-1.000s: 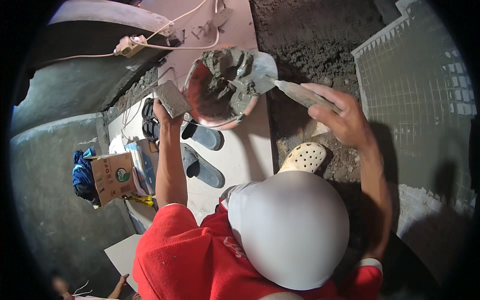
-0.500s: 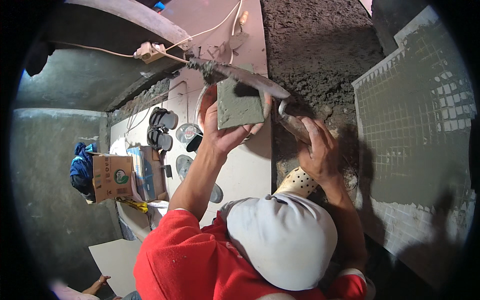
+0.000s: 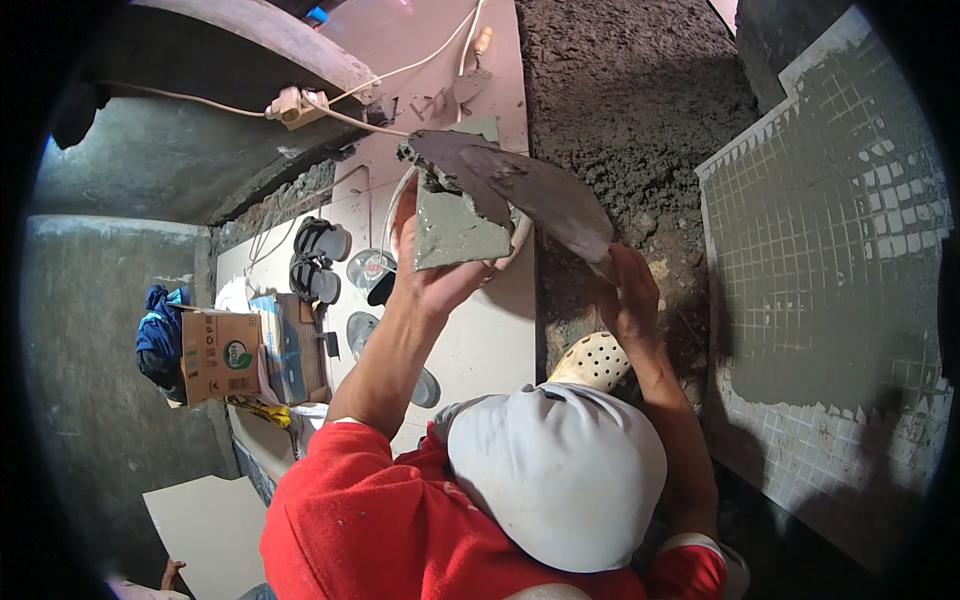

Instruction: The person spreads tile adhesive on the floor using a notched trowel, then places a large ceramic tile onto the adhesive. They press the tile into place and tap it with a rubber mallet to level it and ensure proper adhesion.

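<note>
My left hand (image 3: 440, 288) holds a small rectangular tile (image 3: 455, 232) from beneath, its top face coated with wet grey mortar. In my right hand (image 3: 630, 295) is a trowel (image 3: 545, 195); the fingers are wrapped round its handle, which is mostly hidden. The broad, mortar-smeared blade slants over the far part of the tile, and a lump of mortar clings to its tip. Whether the blade presses on the coating I cannot tell. Behind the tile shows the curved rim of a round container (image 3: 522, 232).
Rough wet mortar (image 3: 630, 80) lies beyond the pale floor tiles (image 3: 490, 330). At right is a grout-smeared mosaic panel (image 3: 820, 250). Sandals (image 3: 318, 262), a cardboard box (image 3: 222, 350), a power strip (image 3: 297, 107) and another trowel (image 3: 470, 85) lie around. Another person's hand (image 3: 173, 575) touches a pale board (image 3: 210, 530).
The trowel blade has turned from nearly edge-on to showing its broad face, and now covers more of the tile. My right hand has turned with it. The co-worker's board has shifted left.
</note>
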Demonstrator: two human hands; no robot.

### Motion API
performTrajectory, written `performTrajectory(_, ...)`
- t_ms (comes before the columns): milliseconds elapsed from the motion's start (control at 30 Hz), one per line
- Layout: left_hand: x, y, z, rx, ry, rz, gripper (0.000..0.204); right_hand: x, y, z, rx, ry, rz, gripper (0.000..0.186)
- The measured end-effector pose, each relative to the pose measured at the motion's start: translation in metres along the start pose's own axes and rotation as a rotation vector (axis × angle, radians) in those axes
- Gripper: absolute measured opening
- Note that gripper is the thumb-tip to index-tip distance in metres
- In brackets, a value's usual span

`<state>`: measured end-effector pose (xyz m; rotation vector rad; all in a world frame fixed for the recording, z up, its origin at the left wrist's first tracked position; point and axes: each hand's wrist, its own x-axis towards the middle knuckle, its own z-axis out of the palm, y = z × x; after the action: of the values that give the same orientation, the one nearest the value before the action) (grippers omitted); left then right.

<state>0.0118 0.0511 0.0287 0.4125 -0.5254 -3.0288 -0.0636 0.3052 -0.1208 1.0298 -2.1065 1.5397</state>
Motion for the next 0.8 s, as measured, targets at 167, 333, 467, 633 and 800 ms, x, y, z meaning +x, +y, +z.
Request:
performTrajectory(167, -0.005, 0.024, 0.004, 0.066, -0.011, 0.065, 0.021, -0.009, 0.005, -0.019, -0.084, -0.033, 0.07, 0.053)
performTrajectory(333, -0.015, 0.039, 0.012, 0.107, -0.001, 0.126, 0.022, 0.015, -0.021, -0.03, 0.023, -0.261, -0.009, 0.056)
performTrajectory(467, -0.016, 0.03, 0.032, 0.005, -0.047, 0.052, 0.023, 0.052, -0.057, -0.002, 0.082, -0.363, -0.025, 0.048)
performTrajectory(633, 0.008, -0.011, 0.07, -0.216, -0.192, -0.199, 0.024, 0.082, -0.071, 0.024, 0.069, -0.352, 0.038, 0.035)
performTrajectory(800, 0.039, -0.07, 0.072, -0.135, -0.215, -0.272, 0.024, 0.037, -0.052, -0.047, -0.171, -0.418, 0.239, 0.035)
